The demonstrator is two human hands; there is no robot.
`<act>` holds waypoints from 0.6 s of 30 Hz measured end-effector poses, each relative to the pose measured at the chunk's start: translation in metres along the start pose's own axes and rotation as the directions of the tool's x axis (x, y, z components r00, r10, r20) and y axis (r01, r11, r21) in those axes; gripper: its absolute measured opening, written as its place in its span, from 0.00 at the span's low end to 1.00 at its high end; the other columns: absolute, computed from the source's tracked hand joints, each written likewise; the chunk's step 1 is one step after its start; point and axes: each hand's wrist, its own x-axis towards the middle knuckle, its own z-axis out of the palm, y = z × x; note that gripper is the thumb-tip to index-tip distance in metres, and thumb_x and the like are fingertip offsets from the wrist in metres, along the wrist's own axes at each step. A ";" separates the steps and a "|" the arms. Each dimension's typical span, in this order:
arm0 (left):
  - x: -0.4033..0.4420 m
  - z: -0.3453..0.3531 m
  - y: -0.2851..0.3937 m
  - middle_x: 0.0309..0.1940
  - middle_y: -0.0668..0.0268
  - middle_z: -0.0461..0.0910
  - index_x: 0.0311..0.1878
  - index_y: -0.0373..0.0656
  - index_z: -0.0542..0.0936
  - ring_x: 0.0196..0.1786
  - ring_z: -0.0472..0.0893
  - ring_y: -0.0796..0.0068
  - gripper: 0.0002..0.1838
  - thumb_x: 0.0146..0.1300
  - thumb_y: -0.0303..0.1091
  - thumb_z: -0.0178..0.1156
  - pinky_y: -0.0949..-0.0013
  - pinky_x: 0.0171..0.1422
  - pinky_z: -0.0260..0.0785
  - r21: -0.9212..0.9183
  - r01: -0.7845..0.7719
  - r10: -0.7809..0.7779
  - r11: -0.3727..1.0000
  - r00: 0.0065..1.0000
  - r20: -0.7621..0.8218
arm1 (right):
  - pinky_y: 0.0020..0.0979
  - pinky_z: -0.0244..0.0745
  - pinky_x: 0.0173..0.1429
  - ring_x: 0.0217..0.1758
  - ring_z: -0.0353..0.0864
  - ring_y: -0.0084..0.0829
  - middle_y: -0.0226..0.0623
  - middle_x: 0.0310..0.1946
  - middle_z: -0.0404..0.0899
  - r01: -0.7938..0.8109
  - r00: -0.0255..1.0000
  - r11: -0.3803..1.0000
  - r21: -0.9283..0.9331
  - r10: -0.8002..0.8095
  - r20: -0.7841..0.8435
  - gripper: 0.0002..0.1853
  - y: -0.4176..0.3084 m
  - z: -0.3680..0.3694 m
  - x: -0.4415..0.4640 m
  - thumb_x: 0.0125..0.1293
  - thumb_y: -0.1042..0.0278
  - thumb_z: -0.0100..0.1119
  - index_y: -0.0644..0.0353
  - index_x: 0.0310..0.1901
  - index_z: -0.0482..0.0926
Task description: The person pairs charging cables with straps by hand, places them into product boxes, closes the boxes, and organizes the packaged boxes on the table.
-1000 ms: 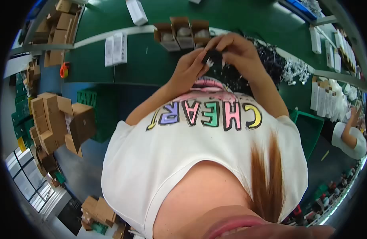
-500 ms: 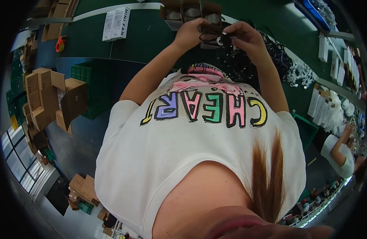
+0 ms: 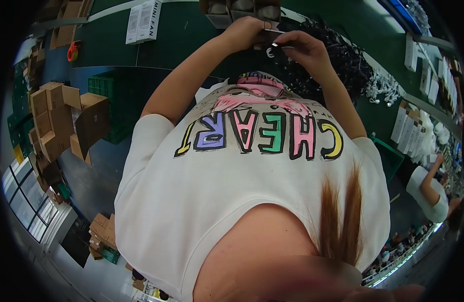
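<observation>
Holding black cord (image 3: 287, 48) near box edges (image 3: 219, 21)

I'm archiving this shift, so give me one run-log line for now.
left hand: beside open cartons, grip unclear | right hand: pinching black cable | nearby: black cable pile, white cables, MINI FAN box

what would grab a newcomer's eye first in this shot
Probably the bright letters across the white shirt in the middle of the view. Next would be the messy heap of black cords on the green table, beside the right hand. The small orange object by the table's far left end stands out too.
</observation>
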 end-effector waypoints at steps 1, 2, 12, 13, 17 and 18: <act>0.001 0.000 -0.001 0.32 0.65 0.86 0.46 0.46 0.85 0.26 0.80 0.69 0.14 0.56 0.33 0.66 0.71 0.36 0.73 0.031 -0.019 0.019 0.999 1.000 -0.010 | 0.23 0.73 0.44 0.41 0.79 0.26 0.33 0.44 0.81 0.092 0.995 0.940 -0.328 -0.099 -0.004 0.13 0.010 0.000 0.003 0.58 0.82 0.60 0.61 0.45 0.79; 0.003 0.000 -0.003 0.32 0.65 0.86 0.47 0.46 0.85 0.26 0.80 0.71 0.13 0.57 0.32 0.66 0.72 0.36 0.73 0.062 -0.038 0.039 0.997 0.999 -0.021 | 0.25 0.74 0.43 0.41 0.80 0.28 0.34 0.44 0.81 0.169 0.981 0.766 -0.620 -0.192 0.029 0.12 0.022 -0.002 0.007 0.57 0.82 0.60 0.61 0.44 0.79; 0.010 -0.010 0.013 0.28 0.60 0.84 0.47 0.39 0.85 0.27 0.79 0.77 0.13 0.59 0.28 0.63 0.73 0.35 0.74 0.098 0.132 -0.134 0.986 0.991 0.020 | 0.34 0.76 0.43 0.40 0.80 0.40 0.37 0.39 0.80 0.178 0.970 0.144 -0.974 -0.195 0.148 0.08 0.028 -0.003 0.034 0.52 0.78 0.60 0.59 0.36 0.80; 0.011 -0.011 0.013 0.29 0.60 0.84 0.47 0.40 0.85 0.27 0.79 0.77 0.12 0.60 0.29 0.63 0.73 0.35 0.74 0.123 0.115 -0.120 0.986 0.992 0.029 | 0.35 0.76 0.42 0.39 0.80 0.40 0.37 0.38 0.80 0.167 0.969 0.208 -0.964 -0.217 0.121 0.08 0.028 -0.003 0.035 0.52 0.77 0.59 0.59 0.35 0.80; 0.016 -0.003 -0.001 0.35 0.60 0.83 0.50 0.37 0.82 0.32 0.79 0.72 0.14 0.61 0.28 0.61 0.71 0.39 0.73 0.017 0.054 -0.056 0.998 0.995 0.087 | 0.36 0.75 0.46 0.40 0.79 0.40 0.37 0.39 0.81 0.196 0.977 0.223 -0.955 -0.131 0.170 0.07 0.038 -0.005 0.035 0.54 0.76 0.58 0.58 0.36 0.80; 0.022 -0.001 -0.007 0.39 0.59 0.83 0.51 0.35 0.80 0.35 0.79 0.70 0.15 0.61 0.28 0.61 0.69 0.41 0.73 -0.042 0.026 -0.021 0.999 0.994 0.110 | 0.36 0.74 0.48 0.41 0.80 0.40 0.37 0.40 0.81 0.213 0.976 0.196 -0.957 -0.084 0.201 0.07 0.041 -0.006 0.034 0.54 0.76 0.58 0.58 0.37 0.80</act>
